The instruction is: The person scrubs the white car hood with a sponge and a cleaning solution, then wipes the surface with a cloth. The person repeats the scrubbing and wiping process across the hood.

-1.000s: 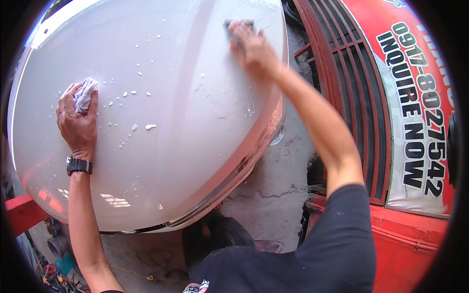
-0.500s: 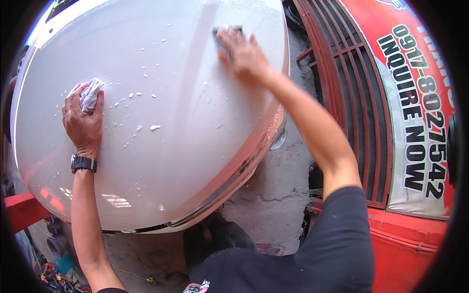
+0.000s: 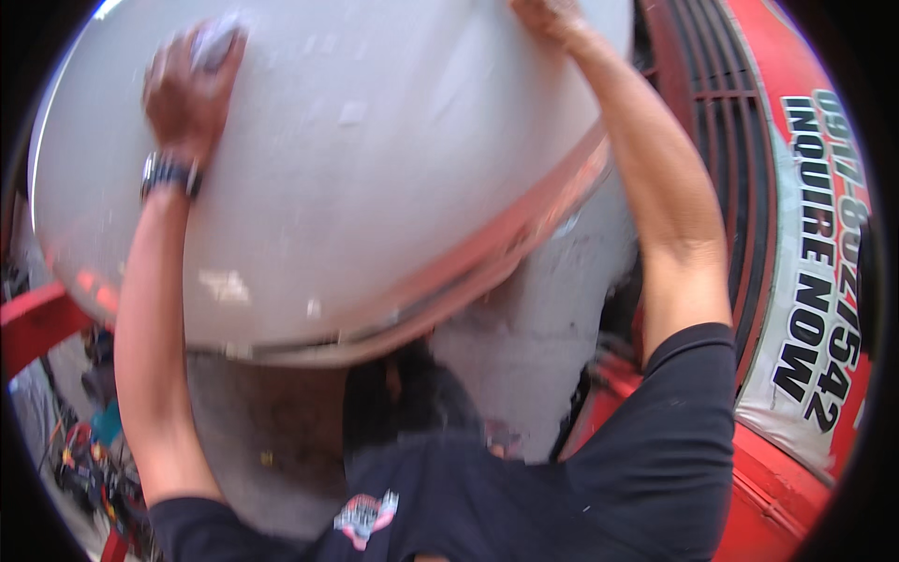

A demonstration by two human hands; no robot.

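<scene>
A large pale, glossy vehicle panel [image 3: 309, 197] fills the upper middle, its curved edge toward me. At the far left of it, my left hand [image 3: 192, 94], with a dark watch on the wrist, is closed around a wadded whitish cloth [image 3: 217, 42]. The cloth bulges out between thumb and fingers, and motion blurs it. My right hand [image 3: 548, 17] reaches to the far right part of the panel. The top edge of the picture cuts off its fingers, so whatever is under them is hidden.
Dark red metal bars [image 3: 726, 140] stand at the right, beside a red and white printed banner [image 3: 810, 272]. A red beam [image 3: 42, 323] lies at the left edge. Assorted clutter [image 3: 94, 468] sits low on the left. Grey concrete floor [image 3: 524, 347] shows below the panel.
The view has shifted, and the panel sits higher in it. Both hands now appear farther up. The dark flat pad seen under my right hand before is out of sight; the cloth stays in my left.
</scene>
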